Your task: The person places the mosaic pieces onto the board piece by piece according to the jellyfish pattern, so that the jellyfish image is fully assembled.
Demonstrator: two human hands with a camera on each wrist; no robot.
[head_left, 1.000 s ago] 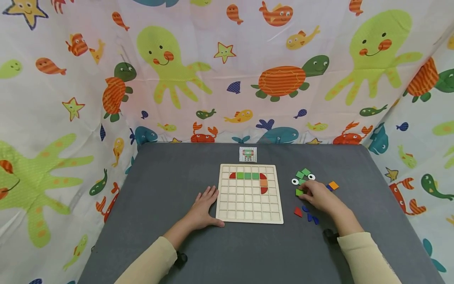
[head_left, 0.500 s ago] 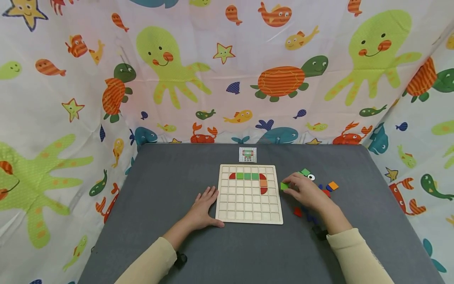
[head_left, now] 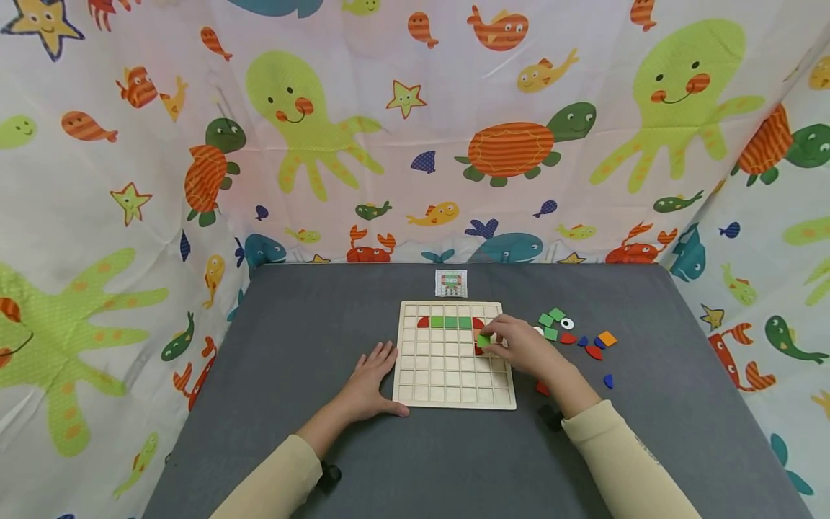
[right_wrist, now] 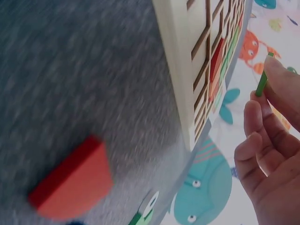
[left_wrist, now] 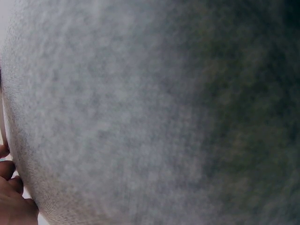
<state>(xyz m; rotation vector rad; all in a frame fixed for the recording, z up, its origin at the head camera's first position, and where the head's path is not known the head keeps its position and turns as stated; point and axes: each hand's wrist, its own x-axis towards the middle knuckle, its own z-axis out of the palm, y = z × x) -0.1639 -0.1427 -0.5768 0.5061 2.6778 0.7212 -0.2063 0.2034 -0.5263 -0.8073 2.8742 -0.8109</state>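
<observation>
A pale wooden grid board (head_left: pixel 428 372) lies on the grey table. In its upper part, a row has a red rounded tile (head_left: pixel 424 322), several green square tiles (head_left: pixel 451 322) and another red tile (head_left: pixel 478 322). My right hand (head_left: pixel 521 347) pinches a green square tile (head_left: pixel 483 340) between thumb and fingertips, over the board's right side. In the right wrist view this green tile (right_wrist: pixel 263 80) appears edge-on, held above the board. Fingers and tile partly cover the orange and red tiles below. My left hand (head_left: pixel 364 383) rests with spread fingers at the board's left edge.
Behind the board lies a small picture card (head_left: pixel 451 283). Right of it are scattered loose pieces: green squares (head_left: pixel 550 334), a white ring (head_left: pixel 567 324), red pieces (head_left: pixel 594 352), an orange square (head_left: pixel 607 338) and a blue piece (head_left: pixel 608 381). A patterned curtain (head_left: pixel 402 209) surrounds the table.
My right hand has picked up a green square tile from the loose pieces and carried it left over the board. My left hand has stayed at the board's left edge.
</observation>
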